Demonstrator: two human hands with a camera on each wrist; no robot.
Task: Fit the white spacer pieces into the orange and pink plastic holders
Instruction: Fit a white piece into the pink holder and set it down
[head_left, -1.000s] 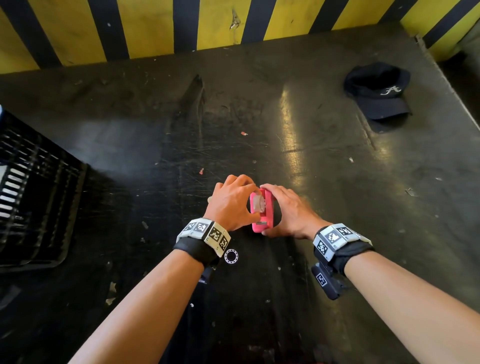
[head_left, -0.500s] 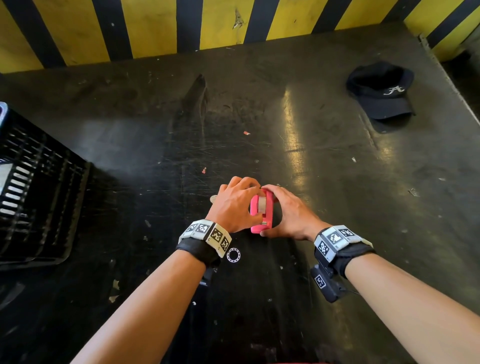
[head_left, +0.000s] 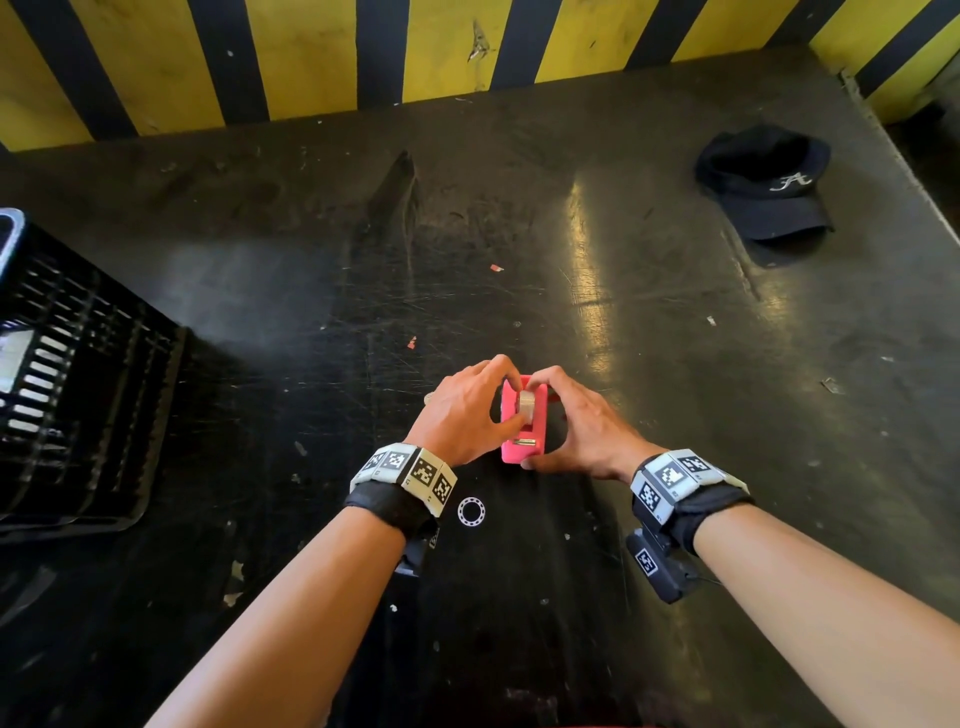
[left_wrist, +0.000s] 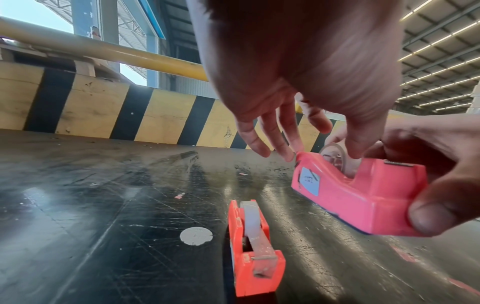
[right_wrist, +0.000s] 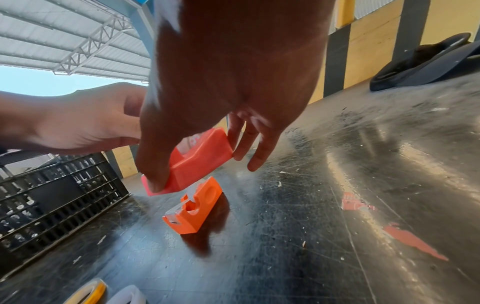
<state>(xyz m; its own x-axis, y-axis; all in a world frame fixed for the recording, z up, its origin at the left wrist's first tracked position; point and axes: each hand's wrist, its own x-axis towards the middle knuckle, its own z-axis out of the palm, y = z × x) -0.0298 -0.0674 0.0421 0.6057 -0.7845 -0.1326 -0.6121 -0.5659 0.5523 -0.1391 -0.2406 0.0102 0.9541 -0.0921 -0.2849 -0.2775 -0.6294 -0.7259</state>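
Observation:
My right hand (head_left: 576, 421) grips a pink holder (head_left: 522, 449) by its ends and holds it just above the black table (head_left: 675, 364). With thumb and forefinger my left hand (head_left: 493, 400) pinches a white spacer (head_left: 526, 405) that sits in the holder's slot. The left wrist view shows my left thumb (left_wrist: 357, 147) on the spacer (left_wrist: 335, 153) and the pink holder (left_wrist: 358, 193) tilted. An orange holder (left_wrist: 254, 253) lies on the table below my left hand with a white spacer (left_wrist: 250, 218) in it. It also shows in the right wrist view, the orange holder (right_wrist: 194, 207) under the pink holder (right_wrist: 200, 162).
A white ring (head_left: 471, 512) lies near my left wrist, and a white disc (left_wrist: 196, 236) beside the orange holder. A black crate (head_left: 78, 395) stands at the left edge, a dark cap (head_left: 763, 187) at the far right. A yellow-and-black striped wall (head_left: 467, 52) closes the back.
Both hands stay in the same spot with the pink holder. My left fingers have shifted on the spacer, and my right forefinger now reaches over the holder's far end.

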